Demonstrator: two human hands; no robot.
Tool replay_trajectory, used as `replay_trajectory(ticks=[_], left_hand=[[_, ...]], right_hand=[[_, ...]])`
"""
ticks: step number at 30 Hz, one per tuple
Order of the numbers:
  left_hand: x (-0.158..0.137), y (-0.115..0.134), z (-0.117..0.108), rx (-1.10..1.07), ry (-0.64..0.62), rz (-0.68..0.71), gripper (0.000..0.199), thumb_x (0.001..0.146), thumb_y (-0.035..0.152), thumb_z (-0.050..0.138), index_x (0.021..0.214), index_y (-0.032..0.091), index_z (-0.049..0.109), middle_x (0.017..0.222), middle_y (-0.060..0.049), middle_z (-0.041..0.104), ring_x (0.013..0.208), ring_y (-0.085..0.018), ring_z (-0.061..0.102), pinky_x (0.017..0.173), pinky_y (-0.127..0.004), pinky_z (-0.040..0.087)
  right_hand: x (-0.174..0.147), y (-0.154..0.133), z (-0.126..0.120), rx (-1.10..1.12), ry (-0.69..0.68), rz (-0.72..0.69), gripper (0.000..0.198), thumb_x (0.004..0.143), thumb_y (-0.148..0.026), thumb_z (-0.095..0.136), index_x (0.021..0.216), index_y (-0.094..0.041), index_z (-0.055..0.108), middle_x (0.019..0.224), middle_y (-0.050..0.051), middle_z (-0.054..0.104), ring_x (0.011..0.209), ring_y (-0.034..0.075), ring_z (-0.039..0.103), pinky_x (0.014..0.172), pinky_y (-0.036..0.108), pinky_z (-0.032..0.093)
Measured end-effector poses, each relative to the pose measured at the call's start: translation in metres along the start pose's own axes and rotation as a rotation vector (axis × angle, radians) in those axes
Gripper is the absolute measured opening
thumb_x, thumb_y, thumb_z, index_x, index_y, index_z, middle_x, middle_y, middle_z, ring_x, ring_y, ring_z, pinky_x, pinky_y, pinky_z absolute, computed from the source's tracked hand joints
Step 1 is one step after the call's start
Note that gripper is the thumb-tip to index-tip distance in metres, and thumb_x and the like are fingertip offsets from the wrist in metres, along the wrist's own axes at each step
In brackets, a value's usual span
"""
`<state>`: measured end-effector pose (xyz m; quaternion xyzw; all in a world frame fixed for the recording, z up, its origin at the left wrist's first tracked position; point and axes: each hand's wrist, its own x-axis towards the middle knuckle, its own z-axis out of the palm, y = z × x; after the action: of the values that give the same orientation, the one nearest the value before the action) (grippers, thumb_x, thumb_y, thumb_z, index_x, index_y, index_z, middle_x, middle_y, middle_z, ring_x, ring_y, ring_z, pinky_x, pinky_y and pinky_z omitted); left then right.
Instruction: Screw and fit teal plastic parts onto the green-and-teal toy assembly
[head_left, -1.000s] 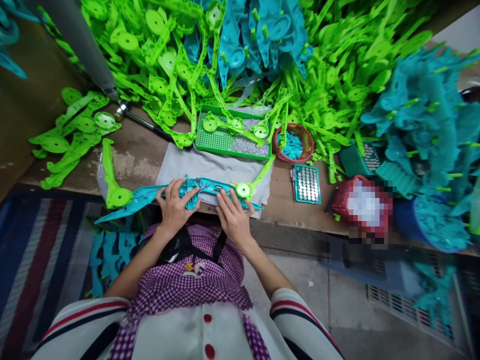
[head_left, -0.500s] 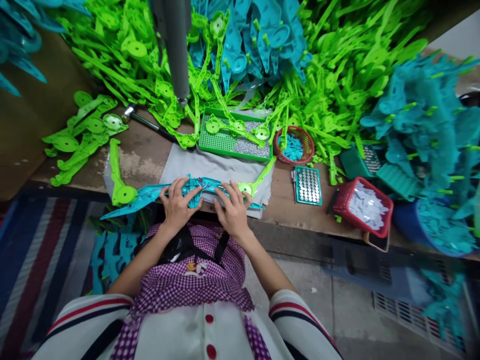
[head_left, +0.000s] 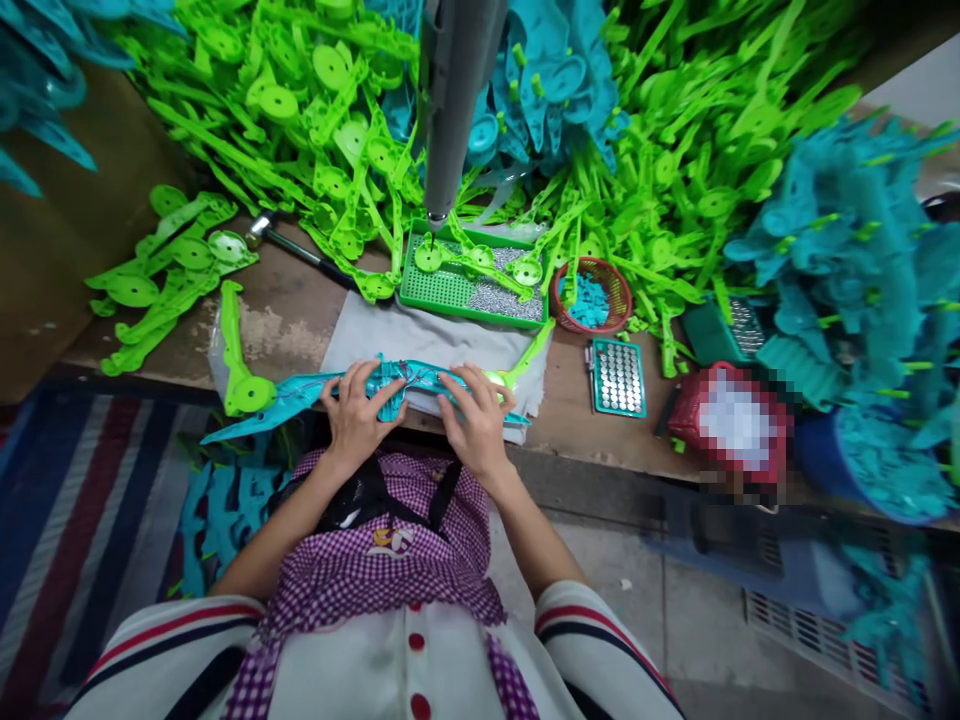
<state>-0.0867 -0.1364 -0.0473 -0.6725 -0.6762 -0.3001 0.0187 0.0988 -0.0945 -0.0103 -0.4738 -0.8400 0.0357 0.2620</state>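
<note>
A long blue plastic toy shell (head_left: 300, 392) lies lengthwise along the bench's near edge, with thin red and dark wires showing inside its middle. My left hand (head_left: 358, 408) grips it left of centre, thumb toward the wired middle and fingers curled over the far side. On the right part of the shell, my right hand (head_left: 475, 418) presses with its fingertips bent. Green plastic arms flank it: one green arm (head_left: 247, 392) at the left, another green arm (head_left: 531, 355) beyond my right hand. What lies beneath my fingers is hidden. A grey cloth (head_left: 360, 335) lies under the shell.
A grey power screwdriver (head_left: 446, 150) hangs over a green tray (head_left: 474, 312) of small screws. A hammer (head_left: 296, 248) lies to the left. Rightward stand a red basket (head_left: 596, 322) and a tray of round metal discs (head_left: 619, 377). Piled green parts (head_left: 675, 150) fill the back.
The hanging screwdriver has swung to the right, over the green tray. My right hand has shifted slightly rightward along the shell; my left hand stays nearly where it was.
</note>
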Motion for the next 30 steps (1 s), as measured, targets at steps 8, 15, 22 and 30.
replay_trajectory(ticks=[8, 15, 22, 30], left_hand=[[0.001, 0.001, -0.001, -0.011, -0.007, -0.020, 0.025, 0.086, 0.043, 0.064, 0.107, 0.034, 0.074, 0.130, -0.008, 0.062, 0.125, -0.031, 0.050, 0.103, -0.049, 0.023], [0.000, 0.001, -0.002, -0.022, -0.027, -0.037, 0.025, 0.086, 0.043, 0.064, 0.107, 0.033, 0.075, 0.130, -0.010, 0.062, 0.125, -0.032, 0.050, 0.103, -0.048, 0.023], [0.000, 0.001, -0.002, 0.006, -0.002, -0.005, 0.026, 0.086, 0.043, 0.065, 0.107, 0.033, 0.074, 0.128, -0.010, 0.063, 0.123, -0.032, 0.052, 0.102, -0.048, 0.023], [0.000, 0.000, -0.001, 0.013, -0.007, -0.004, 0.026, 0.086, 0.044, 0.063, 0.108, 0.034, 0.074, 0.129, -0.010, 0.063, 0.124, -0.032, 0.051, 0.102, -0.048, 0.023]], right_hand=[[0.016, 0.012, 0.003, -0.005, -0.043, 0.054, 0.025, 0.098, -0.029, 0.046, 0.106, -0.028, 0.070, 0.118, 0.006, 0.069, 0.123, 0.024, 0.055, 0.097, 0.040, 0.025], [0.020, 0.008, 0.003, 0.004, -0.036, -0.002, 0.025, 0.099, -0.030, 0.045, 0.105, -0.027, 0.070, 0.117, 0.005, 0.069, 0.122, 0.023, 0.056, 0.097, 0.039, 0.024], [0.008, 0.010, 0.002, 0.023, 0.013, -0.020, 0.023, 0.098, -0.030, 0.048, 0.101, -0.026, 0.071, 0.113, 0.005, 0.071, 0.119, 0.023, 0.058, 0.096, 0.038, 0.025], [0.017, -0.002, 0.013, -0.029, -0.080, -0.004, 0.023, 0.097, -0.032, 0.047, 0.098, -0.026, 0.070, 0.121, 0.006, 0.067, 0.125, 0.026, 0.052, 0.097, 0.041, 0.023]])
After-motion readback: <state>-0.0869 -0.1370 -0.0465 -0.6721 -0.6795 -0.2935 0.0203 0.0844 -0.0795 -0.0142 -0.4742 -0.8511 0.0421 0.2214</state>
